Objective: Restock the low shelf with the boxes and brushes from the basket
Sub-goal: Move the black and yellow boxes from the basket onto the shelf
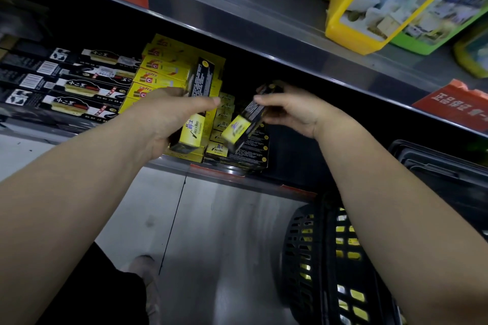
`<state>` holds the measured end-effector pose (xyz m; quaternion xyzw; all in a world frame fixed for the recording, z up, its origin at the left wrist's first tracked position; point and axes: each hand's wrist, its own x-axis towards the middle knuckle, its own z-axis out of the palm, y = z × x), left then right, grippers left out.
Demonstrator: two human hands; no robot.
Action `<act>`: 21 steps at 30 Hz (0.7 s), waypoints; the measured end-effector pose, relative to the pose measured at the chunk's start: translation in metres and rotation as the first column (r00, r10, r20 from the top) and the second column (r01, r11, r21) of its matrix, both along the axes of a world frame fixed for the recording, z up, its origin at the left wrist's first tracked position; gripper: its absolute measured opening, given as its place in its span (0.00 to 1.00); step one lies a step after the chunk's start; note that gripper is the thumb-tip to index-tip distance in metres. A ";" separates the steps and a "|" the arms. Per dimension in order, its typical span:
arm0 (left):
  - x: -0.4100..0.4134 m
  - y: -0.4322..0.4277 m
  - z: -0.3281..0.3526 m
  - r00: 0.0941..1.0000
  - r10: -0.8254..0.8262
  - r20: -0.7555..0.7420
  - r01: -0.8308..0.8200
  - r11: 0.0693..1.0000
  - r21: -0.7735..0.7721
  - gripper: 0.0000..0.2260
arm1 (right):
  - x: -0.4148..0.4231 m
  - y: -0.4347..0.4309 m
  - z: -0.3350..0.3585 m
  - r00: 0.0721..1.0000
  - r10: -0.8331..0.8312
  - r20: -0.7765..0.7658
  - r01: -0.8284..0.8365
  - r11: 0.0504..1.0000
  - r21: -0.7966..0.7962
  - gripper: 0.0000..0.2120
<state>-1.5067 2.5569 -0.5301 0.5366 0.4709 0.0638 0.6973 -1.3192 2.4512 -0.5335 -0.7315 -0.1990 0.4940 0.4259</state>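
My left hand (169,116) grips a long black-and-yellow box (194,126), held nearly upright in front of the low shelf (169,163). Just to its right, my right hand (287,111) holds a second box of the same kind (244,124), tilted with its yellow end toward me. Both boxes hover over a stack of matching boxes (237,150) lying on the shelf. A black plastic basket (330,258) stands on the floor at lower right, with yellow boxes showing through its slots; my right forearm hides part of it.
Yellow boxes (161,71) are stacked behind my left hand, and black brush packs (76,87) fill the shelf to the left. The upper shelf (264,21) overhangs closely, carrying a white jug and yellow bottles. A red price tag (454,108) hangs at right. My foot (148,272) is below.
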 end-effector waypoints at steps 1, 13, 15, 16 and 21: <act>0.001 0.002 -0.002 1.000 0.028 0.003 -0.028 0.999 0.015 0.39 | 0.008 -0.001 -0.004 0.992 -0.120 0.026 0.121 0.992 -0.028 0.03; 0.003 0.007 -0.014 0.998 0.068 -0.007 -0.066 0.987 0.148 0.26 | 0.024 0.010 -0.066 0.942 -0.303 0.141 0.325 0.930 -0.172 0.20; 0.005 0.006 -0.015 0.996 0.086 -0.025 -0.079 0.976 0.202 0.26 | 0.019 0.012 -0.071 0.971 -0.175 0.160 0.212 0.945 -0.249 0.21; 0.007 0.004 -0.014 0.996 0.092 -0.022 -0.085 0.972 0.220 0.26 | 0.018 0.013 -0.073 0.975 -0.084 0.206 0.144 0.944 -0.297 0.22; 0.011 -0.001 -0.013 0.996 0.092 0.004 -0.090 0.966 0.241 0.21 | 0.019 0.006 -0.074 0.890 0.295 0.347 -0.112 0.880 -0.461 0.22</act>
